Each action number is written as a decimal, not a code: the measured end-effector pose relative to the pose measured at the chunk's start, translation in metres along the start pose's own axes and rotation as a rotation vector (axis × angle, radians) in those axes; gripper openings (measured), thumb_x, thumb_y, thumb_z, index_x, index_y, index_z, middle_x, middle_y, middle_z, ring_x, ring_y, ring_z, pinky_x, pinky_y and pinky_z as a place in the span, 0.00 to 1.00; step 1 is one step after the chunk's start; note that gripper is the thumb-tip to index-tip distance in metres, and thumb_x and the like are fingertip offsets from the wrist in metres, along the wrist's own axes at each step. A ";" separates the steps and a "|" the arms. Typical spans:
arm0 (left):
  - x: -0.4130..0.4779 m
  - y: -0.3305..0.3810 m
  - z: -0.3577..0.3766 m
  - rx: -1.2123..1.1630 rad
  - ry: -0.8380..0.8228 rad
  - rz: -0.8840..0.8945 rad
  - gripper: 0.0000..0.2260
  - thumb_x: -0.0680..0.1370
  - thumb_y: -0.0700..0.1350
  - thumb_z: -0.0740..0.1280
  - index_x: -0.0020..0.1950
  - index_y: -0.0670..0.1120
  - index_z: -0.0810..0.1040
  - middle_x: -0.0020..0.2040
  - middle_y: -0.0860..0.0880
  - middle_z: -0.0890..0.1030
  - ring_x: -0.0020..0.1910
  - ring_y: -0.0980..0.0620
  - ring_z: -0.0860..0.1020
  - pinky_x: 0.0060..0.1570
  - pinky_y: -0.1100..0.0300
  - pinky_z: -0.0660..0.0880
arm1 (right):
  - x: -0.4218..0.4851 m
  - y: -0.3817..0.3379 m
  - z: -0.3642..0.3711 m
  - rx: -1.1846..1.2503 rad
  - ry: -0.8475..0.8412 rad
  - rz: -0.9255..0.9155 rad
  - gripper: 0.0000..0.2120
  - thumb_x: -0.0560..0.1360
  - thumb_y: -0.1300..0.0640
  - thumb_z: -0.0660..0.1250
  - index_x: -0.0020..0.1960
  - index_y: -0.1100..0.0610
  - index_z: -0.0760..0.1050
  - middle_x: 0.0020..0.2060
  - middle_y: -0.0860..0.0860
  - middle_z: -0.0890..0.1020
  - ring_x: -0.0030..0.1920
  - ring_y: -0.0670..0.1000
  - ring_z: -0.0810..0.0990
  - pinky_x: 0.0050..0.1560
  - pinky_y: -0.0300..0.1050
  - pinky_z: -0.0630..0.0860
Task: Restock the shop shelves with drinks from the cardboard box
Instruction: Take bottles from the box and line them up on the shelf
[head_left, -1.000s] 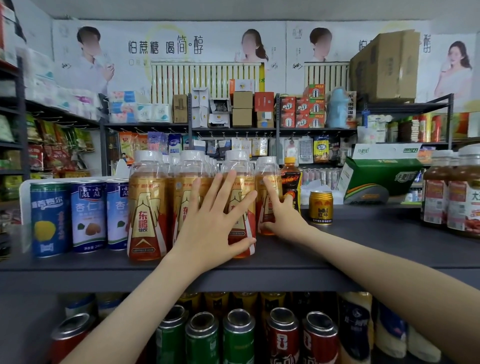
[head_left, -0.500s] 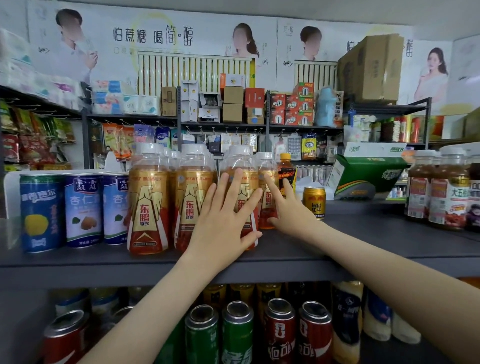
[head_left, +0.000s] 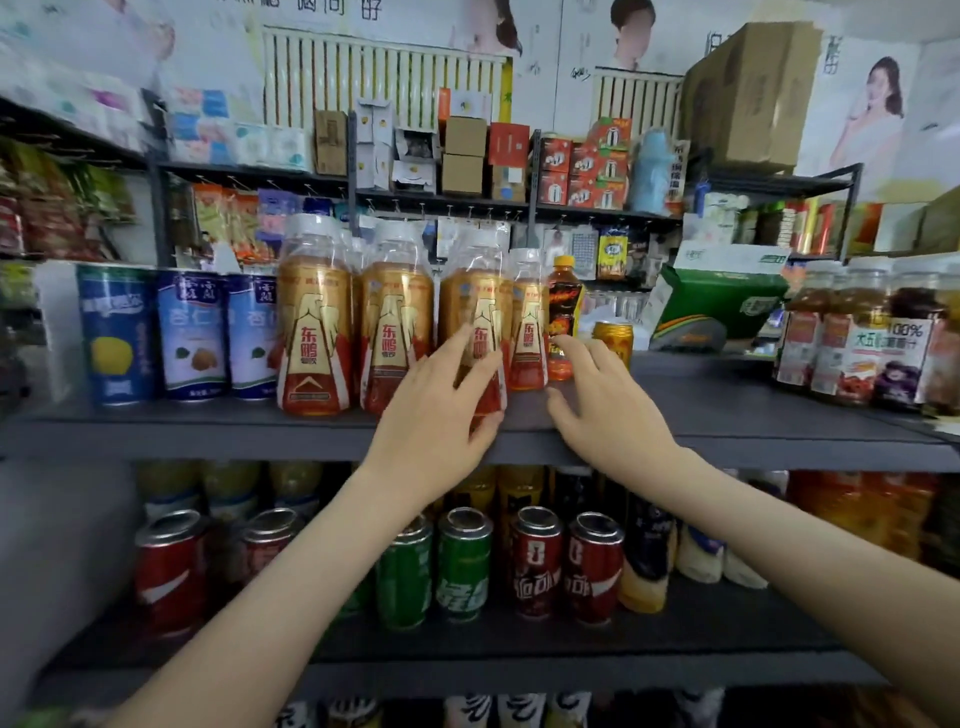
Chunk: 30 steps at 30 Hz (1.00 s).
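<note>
1. Both hands have drawn back toward the shelf edge since a second ago: the right hand (head_left: 608, 415) has come off the fourth bottle (head_left: 527, 332), and the left hand (head_left: 441, 415) sits lower on the third bottle (head_left: 470, 291).
2. The left fingers (head_left: 462, 348) are straight and spread, lying flat against the front of the third bottle without curling round it.
3. The right fingers (head_left: 582, 358) are loose and spread and hold nothing. One fingertip is near the foot of a dark orange-capped bottle (head_left: 565, 306); I cannot tell whether it touches.
4. The gold-labelled bottles (head_left: 311, 332) stand upright in a row on the grey shelf (head_left: 727, 415), between blue cans (head_left: 119, 332) on the left and the dark bottle on the right, with more of them behind.
5. A small gold can (head_left: 615, 338) stands just beyond the right hand, with a green carton (head_left: 717, 306) farther right.
6. On the shelf below stand green cans (head_left: 462, 561) and red cans (head_left: 535, 561).
</note>
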<state>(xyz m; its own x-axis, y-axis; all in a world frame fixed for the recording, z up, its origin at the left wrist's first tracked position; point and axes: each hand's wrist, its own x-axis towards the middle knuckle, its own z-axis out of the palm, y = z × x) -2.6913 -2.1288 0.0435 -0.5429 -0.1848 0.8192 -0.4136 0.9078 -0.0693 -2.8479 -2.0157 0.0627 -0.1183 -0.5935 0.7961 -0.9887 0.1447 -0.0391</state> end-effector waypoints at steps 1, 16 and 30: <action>-0.013 0.004 -0.006 -0.034 0.004 -0.029 0.25 0.77 0.49 0.68 0.72 0.44 0.70 0.73 0.39 0.66 0.68 0.40 0.70 0.63 0.49 0.69 | -0.011 -0.009 -0.003 0.044 0.024 -0.025 0.23 0.77 0.57 0.63 0.71 0.60 0.65 0.62 0.55 0.72 0.63 0.53 0.70 0.58 0.41 0.68; -0.398 0.028 -0.114 0.071 -0.670 -0.956 0.19 0.81 0.51 0.59 0.71 0.48 0.66 0.64 0.49 0.71 0.59 0.46 0.75 0.48 0.55 0.74 | -0.251 -0.229 0.128 0.704 -0.818 -0.219 0.16 0.80 0.57 0.60 0.67 0.54 0.68 0.60 0.49 0.72 0.56 0.50 0.75 0.50 0.42 0.72; -0.666 -0.067 -0.269 0.159 -0.931 -1.598 0.20 0.81 0.50 0.57 0.72 0.47 0.63 0.65 0.43 0.73 0.61 0.41 0.75 0.53 0.53 0.73 | -0.349 -0.516 0.264 0.709 -1.368 -0.506 0.22 0.79 0.60 0.58 0.72 0.52 0.62 0.67 0.47 0.67 0.62 0.49 0.72 0.57 0.42 0.71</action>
<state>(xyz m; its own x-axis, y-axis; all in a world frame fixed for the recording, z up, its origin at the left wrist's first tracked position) -2.1056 -1.9649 -0.3440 0.2292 -0.8952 -0.3822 -0.9000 -0.3445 0.2672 -2.3206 -2.0923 -0.3541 0.6095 -0.7433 -0.2756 -0.7453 -0.4188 -0.5187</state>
